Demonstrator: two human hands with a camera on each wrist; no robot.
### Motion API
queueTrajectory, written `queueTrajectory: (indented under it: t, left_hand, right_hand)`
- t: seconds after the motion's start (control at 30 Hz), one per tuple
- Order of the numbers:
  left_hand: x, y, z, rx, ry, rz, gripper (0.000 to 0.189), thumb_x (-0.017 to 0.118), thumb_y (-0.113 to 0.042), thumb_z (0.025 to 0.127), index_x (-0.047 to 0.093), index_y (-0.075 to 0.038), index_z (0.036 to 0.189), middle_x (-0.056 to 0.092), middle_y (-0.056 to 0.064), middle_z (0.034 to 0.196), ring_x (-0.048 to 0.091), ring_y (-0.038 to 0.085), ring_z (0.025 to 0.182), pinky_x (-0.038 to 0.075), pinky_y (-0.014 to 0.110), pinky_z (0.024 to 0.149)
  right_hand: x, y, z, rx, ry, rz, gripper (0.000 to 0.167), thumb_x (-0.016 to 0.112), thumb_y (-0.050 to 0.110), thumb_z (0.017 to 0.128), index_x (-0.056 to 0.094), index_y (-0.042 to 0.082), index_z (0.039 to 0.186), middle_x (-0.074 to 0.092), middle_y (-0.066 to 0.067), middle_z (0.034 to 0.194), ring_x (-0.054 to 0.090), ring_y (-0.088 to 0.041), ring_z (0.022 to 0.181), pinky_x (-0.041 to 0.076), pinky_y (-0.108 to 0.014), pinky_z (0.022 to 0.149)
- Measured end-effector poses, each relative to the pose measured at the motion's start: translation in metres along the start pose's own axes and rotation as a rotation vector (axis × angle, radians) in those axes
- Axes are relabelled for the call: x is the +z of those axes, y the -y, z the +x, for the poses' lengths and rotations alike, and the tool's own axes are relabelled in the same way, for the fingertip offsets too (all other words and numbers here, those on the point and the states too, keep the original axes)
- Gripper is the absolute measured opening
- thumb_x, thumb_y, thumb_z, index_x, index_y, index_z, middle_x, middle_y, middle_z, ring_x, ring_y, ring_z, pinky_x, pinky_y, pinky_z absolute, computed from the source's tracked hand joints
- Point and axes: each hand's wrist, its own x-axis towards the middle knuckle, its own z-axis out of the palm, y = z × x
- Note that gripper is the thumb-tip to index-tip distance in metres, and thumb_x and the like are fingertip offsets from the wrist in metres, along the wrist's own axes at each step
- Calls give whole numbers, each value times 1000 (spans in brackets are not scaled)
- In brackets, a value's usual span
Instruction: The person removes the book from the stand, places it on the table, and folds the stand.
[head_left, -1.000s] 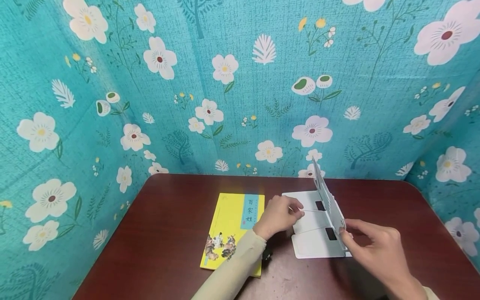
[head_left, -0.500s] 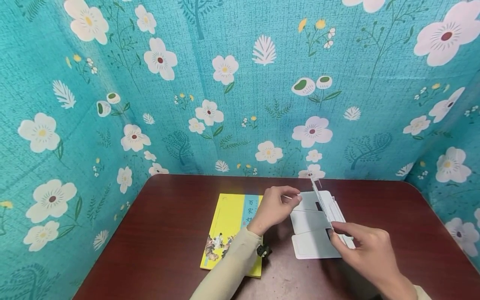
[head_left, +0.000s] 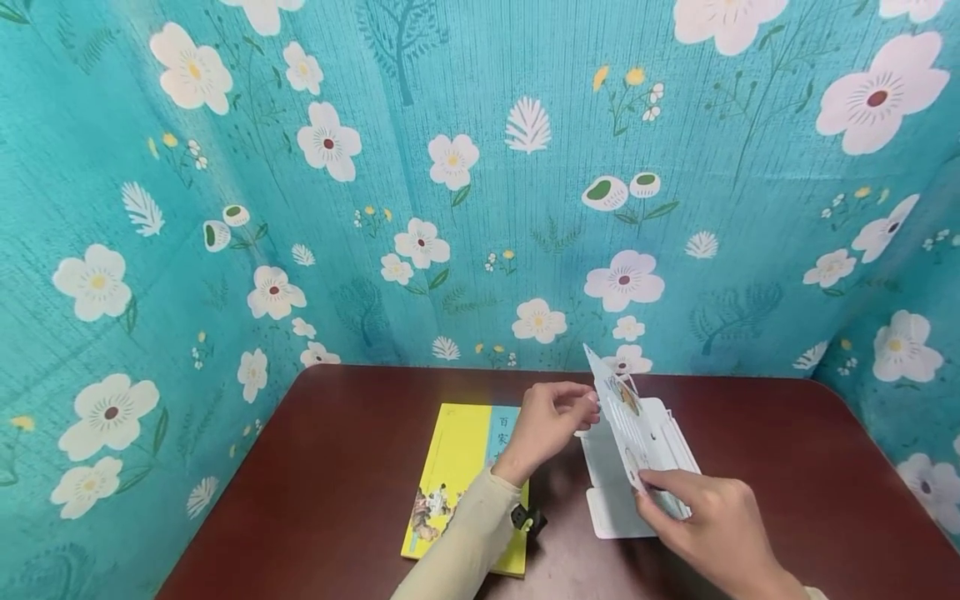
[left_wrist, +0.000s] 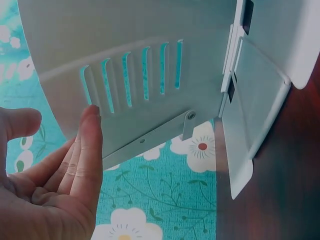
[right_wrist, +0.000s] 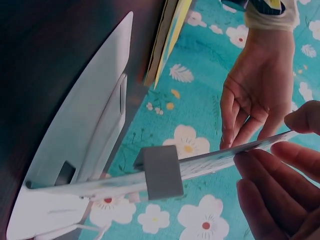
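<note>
A white metal folding book stand point(head_left: 603, 467) lies on the table, its printed hinged panel point(head_left: 618, 417) raised and leaning left. My right hand point(head_left: 708, 517) pinches the panel's near edge between thumb and fingers; the right wrist view shows the thumb point(right_wrist: 302, 119) on one face and fingers on the other. My left hand point(head_left: 543, 429) is at the panel's far left side. In the left wrist view its extended fingers point(left_wrist: 87, 150) are right at the panel's back, below a row of slots point(left_wrist: 145, 75), with the thumb apart. A thin bar point(left_wrist: 150, 137) is riveted along that back.
A yellow book point(head_left: 457, 442) with a blue title strip lies left of the stand, partly under the left forearm. A small black device point(head_left: 528, 518) sits at the left wrist. Behind the dark red table point(head_left: 337, 467) hangs a teal flowered cloth point(head_left: 480, 208).
The raised panel has swung from leaning right to leaning left, carried by my right hand, which moved left. The left hand has shifted slightly. The head view has tilted up a little.
</note>
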Motion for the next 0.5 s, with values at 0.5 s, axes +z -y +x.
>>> queueTrajectory:
  t: [0.5]
  left_hand:
    - [-21,9,5,-125,-59,149,20,77,-11,91,77,1,106,81,8,82,73,8,60,61,24,59]
  right_hand:
    - [28,11,-4,-86,45,-46,55,44,62,102,80,24,86,75,13,74,67,-4,59,47,-23,48]
